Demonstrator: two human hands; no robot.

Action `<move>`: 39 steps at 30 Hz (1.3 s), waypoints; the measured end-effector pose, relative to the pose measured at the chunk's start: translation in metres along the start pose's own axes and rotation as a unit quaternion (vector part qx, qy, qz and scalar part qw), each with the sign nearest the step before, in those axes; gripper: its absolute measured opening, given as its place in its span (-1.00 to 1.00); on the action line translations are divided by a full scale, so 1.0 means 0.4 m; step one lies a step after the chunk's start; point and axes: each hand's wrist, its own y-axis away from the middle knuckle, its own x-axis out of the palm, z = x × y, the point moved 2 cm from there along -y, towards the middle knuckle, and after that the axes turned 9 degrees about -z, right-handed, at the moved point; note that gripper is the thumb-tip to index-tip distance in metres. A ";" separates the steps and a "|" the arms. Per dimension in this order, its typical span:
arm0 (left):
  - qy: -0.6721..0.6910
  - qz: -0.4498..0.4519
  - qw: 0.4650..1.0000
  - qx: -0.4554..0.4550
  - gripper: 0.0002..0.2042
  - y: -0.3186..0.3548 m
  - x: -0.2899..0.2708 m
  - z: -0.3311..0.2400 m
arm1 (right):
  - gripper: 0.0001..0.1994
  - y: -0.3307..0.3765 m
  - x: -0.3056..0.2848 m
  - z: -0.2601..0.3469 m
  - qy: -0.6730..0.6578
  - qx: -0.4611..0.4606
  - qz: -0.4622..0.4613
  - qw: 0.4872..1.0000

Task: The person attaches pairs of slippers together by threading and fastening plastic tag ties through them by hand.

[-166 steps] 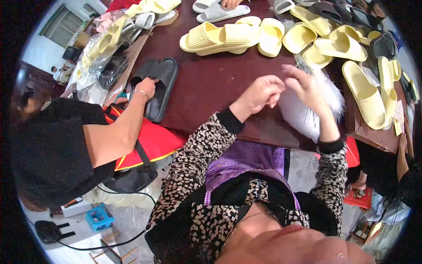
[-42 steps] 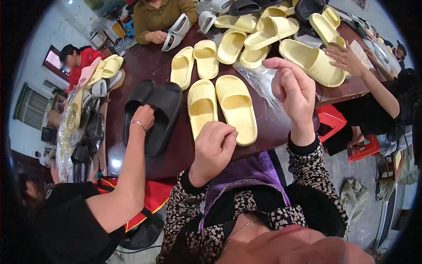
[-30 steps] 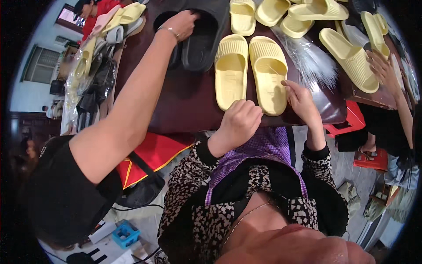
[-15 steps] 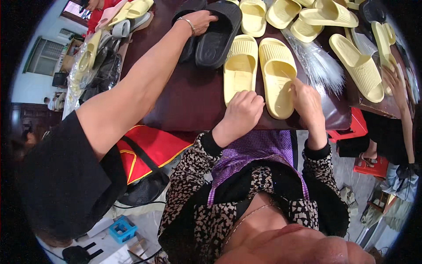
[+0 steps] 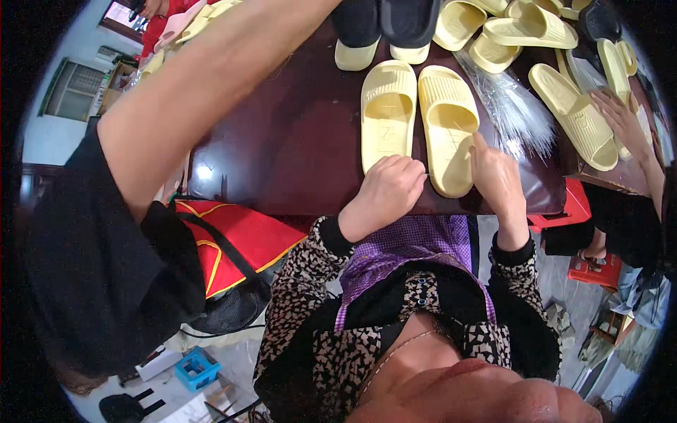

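Observation:
A pair of pale yellow slide slippers lies on the dark table with the heels toward me. My left hand point(image 5: 390, 186) is closed at the heel of the left slipper point(image 5: 388, 120); a thin pale strand seems to stick out by its fingers, too fine to make out. Against the right edge of the right slipper point(image 5: 449, 130) rests my right hand point(image 5: 497, 175), fingers curled, one fingertip touching the rim. What it pinches, if anything, is hidden. Beyond them, black slippers point(image 5: 407, 21) lie over another yellow pair.
A co-worker's bare arm point(image 5: 211, 92) reaches across from the left, its hand out of view. Clear plastic strands point(image 5: 518, 113) lie right of the slippers. More yellow slippers point(image 5: 532, 28) crowd the far right, where another person's hand point(image 5: 620, 120) touches one. A red bag point(image 5: 240, 240) hangs below the table's edge.
The co-worker's arm has reached farther forward, and the black slippers have moved right onto the far yellow pair. My hands and the near pair have barely shifted.

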 end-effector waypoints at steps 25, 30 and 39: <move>-0.104 -0.029 0.994 -0.034 -0.91 -0.087 0.036 0.144 | -0.77 -0.152 -0.020 -0.083 -0.148 -0.023 -0.123 0.981; -0.115 -0.053 0.992 -0.012 -0.92 -0.094 0.051 0.176 | -0.75 -0.288 0.021 -0.085 -0.121 -0.011 -0.043 0.992; -0.055 -0.047 0.997 0.015 -0.94 -0.084 0.074 0.177 | -0.75 -0.342 0.108 -0.103 -0.184 -0.065 -0.043 0.980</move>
